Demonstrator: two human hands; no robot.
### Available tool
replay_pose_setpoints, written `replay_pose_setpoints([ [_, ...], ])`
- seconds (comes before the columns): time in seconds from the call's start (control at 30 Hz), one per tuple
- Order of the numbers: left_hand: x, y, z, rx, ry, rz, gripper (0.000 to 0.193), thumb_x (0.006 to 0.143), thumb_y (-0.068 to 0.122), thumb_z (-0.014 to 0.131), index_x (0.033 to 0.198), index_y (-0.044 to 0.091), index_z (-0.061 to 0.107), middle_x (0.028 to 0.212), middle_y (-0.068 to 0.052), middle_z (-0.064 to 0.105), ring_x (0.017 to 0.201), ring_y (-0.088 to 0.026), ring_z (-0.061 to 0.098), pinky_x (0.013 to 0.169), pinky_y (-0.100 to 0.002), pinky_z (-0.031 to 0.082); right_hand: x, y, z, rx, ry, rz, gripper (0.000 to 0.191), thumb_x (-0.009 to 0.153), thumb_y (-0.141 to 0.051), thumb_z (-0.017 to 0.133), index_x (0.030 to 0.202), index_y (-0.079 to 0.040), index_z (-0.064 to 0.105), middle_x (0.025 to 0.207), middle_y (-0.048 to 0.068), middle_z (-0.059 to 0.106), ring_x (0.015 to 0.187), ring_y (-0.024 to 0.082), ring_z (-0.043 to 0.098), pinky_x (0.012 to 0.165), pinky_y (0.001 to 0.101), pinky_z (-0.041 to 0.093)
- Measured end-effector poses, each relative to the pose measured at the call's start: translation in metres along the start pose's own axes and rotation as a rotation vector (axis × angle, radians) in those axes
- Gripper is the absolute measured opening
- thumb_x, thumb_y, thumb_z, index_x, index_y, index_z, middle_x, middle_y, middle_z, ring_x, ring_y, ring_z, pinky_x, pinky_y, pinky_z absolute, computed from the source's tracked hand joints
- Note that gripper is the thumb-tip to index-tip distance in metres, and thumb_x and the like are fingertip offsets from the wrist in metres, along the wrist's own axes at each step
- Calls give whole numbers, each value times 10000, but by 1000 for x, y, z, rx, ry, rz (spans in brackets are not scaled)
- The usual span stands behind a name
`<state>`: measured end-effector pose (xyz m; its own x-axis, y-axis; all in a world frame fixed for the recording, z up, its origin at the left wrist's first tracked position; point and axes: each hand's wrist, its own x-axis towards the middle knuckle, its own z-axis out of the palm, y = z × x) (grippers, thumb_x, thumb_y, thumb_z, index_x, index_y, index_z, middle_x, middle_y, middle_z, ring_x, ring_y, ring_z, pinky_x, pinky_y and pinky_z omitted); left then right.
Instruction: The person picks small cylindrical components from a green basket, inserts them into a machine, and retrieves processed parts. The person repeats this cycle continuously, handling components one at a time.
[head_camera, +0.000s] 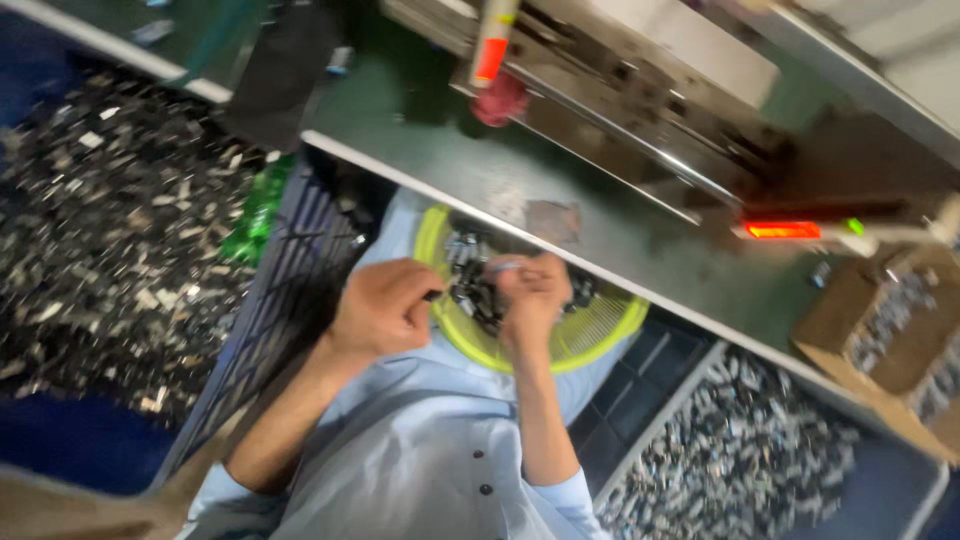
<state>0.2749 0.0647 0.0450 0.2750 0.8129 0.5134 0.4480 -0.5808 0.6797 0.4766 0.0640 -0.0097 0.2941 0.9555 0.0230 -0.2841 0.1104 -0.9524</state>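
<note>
Head view: blurred, perhaps metal parts (470, 285)

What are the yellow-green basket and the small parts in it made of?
Basket: likely plastic, translucent neon yellow-green with a fine slotted wall. Small parts: seemingly metal, grey with glints, though blurred. Both hands, left hand and right hand, are at the pile.

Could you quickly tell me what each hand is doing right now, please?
Left hand: closed around a small dark part.
Right hand: fingers curled over small metal parts in the yellow basket.
</note>
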Motion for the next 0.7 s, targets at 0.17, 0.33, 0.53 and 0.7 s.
replay_pose_setpoints([
  [0.17, -32, -49, -74, -306, 752, -256, 139, 867, 98, 638, 1002, 82, 612, 914, -74, 659, 787, -252, 688, 704, -371, 563, 29, -35, -10, -90, 86, -111, 264, 900, 143, 671, 933, -54, 498, 918, 162, 727, 869, 205, 725, 781, 303, 591],
  [0.33, -52, -97, -102, -1563, 1395, -660, 230, 968, 291, 564, 1011, 66, 579, 890, -82, 625, 790, -247, 647, 721, -379, 533, 109, -84, -7, -232, -10, -645, 354, 901, 225, 675, 1037, -30, 472, 787, -4, 472, 780, 187, 668, 805, 370, 645],
  [0.53, -40, -85, -32, -1492, 1095, -585, 308, 1062, 364, 529, 1014, 60, 540, 838, -92, 555, 748, -227, 559, 695, -361, 466, 184, -128, 7, -930, -48, -979, 263, 911, 216, 644, 1087, 45, 548, 1011, 152, 708, 926, 249, 728, 858, 342, 587],
  [0.7, -20, -59, -14, -811, 840, -310, 219, 1051, 252, 542, 941, 63, 526, 769, -86, 505, 607, -209, 503, 544, -309, 399, 187, -114, 6, -771, 59, -763, 175, 863, 186, 534, 965, 45, 515, 896, 150, 733, 731, 200, 684, 696, 297, 548],
])
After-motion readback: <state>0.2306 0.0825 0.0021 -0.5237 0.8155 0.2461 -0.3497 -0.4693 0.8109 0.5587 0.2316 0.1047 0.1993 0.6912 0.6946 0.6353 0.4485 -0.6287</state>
